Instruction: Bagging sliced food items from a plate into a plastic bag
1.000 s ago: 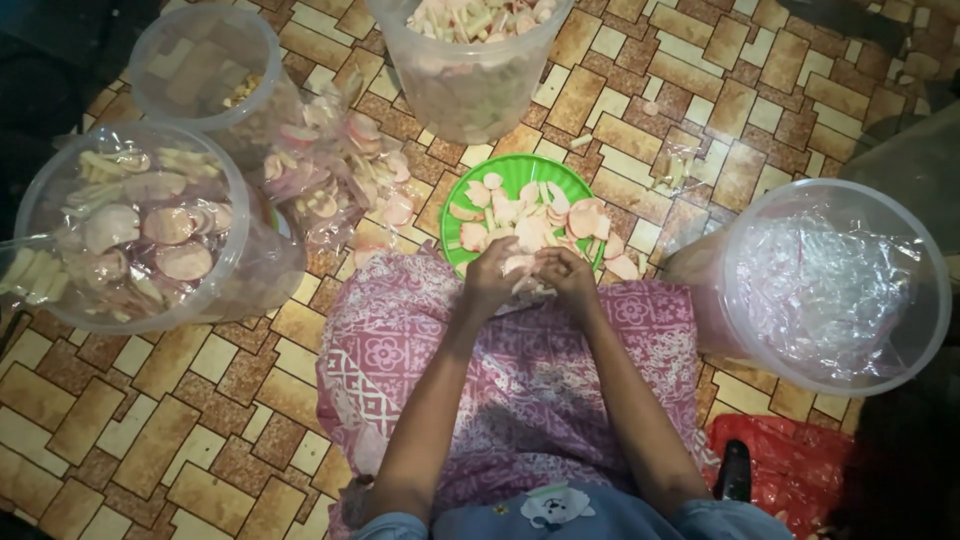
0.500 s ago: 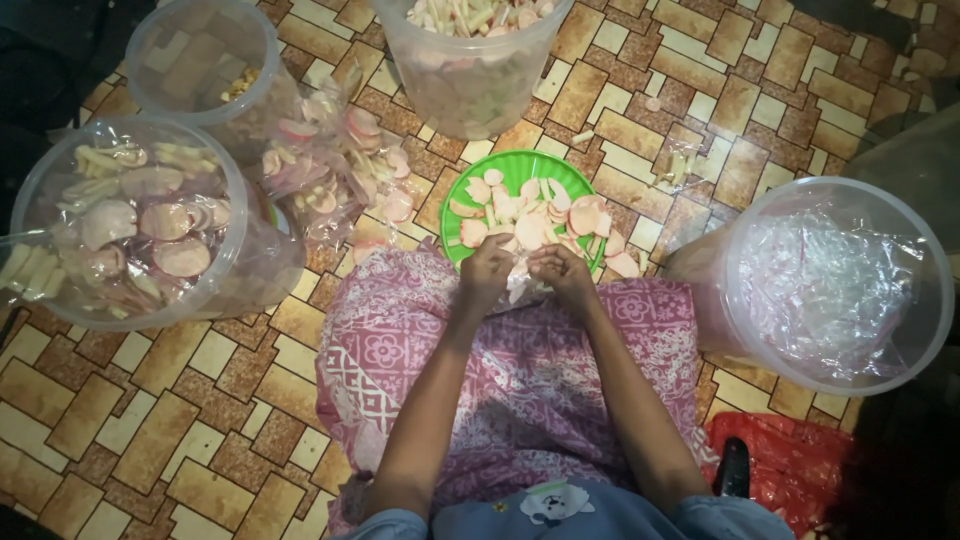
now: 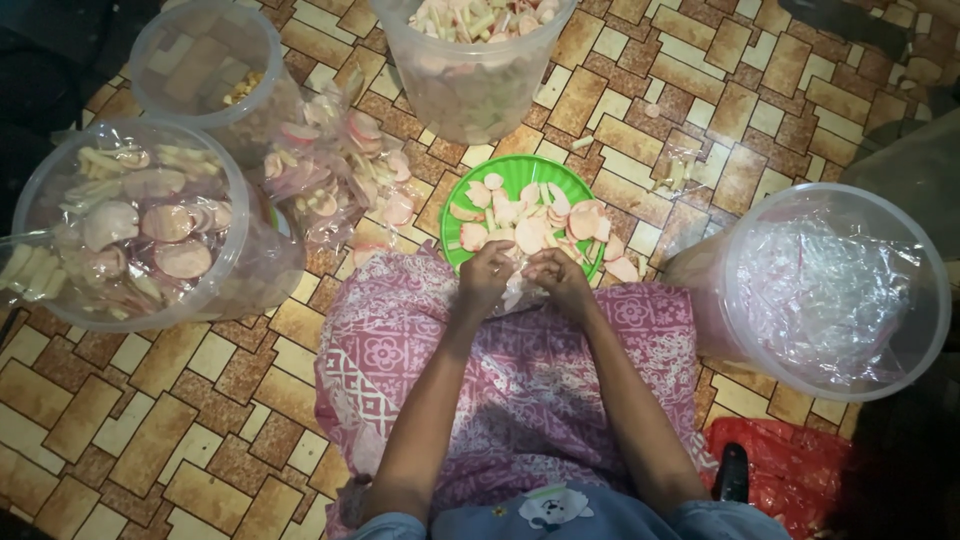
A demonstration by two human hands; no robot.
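Meeting over the lap, left hand [image 3: 487, 275] and right hand [image 3: 556, 275] pinch a clear bag [image 3: 522, 297].

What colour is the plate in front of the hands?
Green, seen best in the head view: the plate holds pale and pink slices.

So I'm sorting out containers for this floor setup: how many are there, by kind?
Clear plastic tubs: 4 (top left, left, top centre, right)
Green plate: 1
Total: 5

The left hand and right hand meet over a small clear bag at the plate's near edge.
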